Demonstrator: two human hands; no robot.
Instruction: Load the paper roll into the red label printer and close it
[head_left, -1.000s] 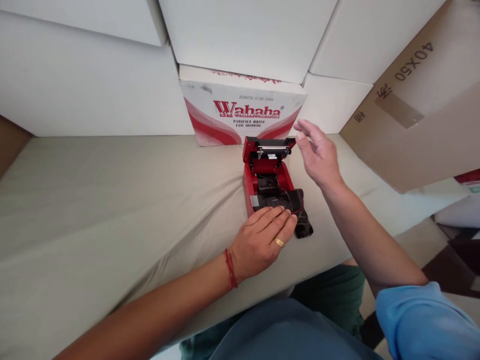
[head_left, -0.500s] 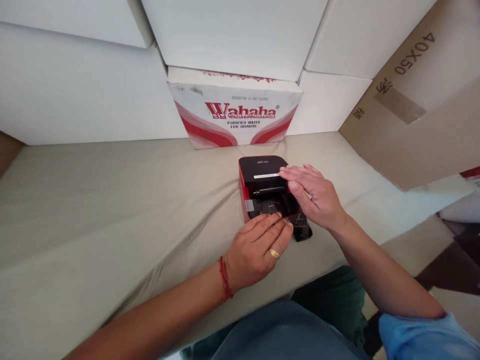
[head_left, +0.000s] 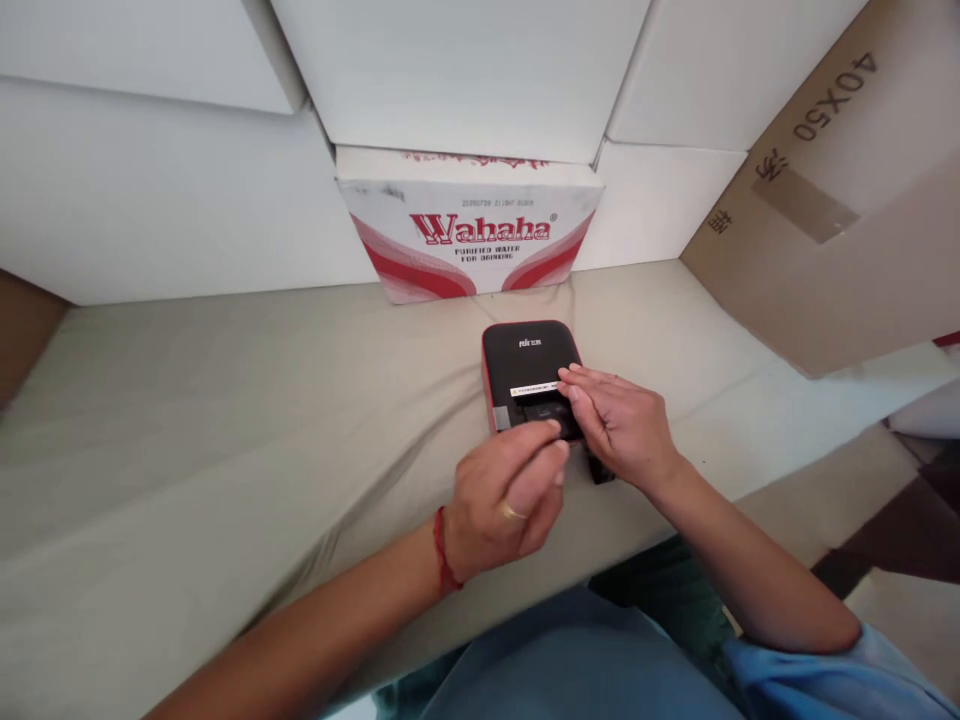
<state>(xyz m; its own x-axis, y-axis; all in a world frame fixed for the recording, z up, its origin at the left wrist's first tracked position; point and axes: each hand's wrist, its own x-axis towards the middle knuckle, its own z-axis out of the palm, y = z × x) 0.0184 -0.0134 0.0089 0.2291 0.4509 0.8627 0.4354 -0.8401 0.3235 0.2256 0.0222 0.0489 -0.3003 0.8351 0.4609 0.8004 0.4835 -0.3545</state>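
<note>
A small black and red device with a hinged lid and a roller [head_left: 527, 358], which looks like a portable label printer, sits on the cloth in front of me. Its black lid is down, with a white sticker [head_left: 531, 390] across its front part. My right hand [head_left: 619, 415] rests its outstretched fingers on the lid's right front. Curled at the front edge is my left hand [head_left: 510, 490], thumb and fingers drawn together; what they hold, if anything, is hidden. A dark glossy strip [head_left: 600, 470] sticks out below my right hand.
A Wahaba-style water carton printed "Wahaha" [head_left: 480, 235] stands behind the device, against stacked white boxes [head_left: 457, 70]. A large brown carton [head_left: 832, 200] leans at the right. Beige cloth [head_left: 225, 420] with creases covers the surface, whose front edge is by my body.
The lid has come down over the roller, and my right hand has moved down with it. My left fingers, flatter before, have curled in at the front edge.
</note>
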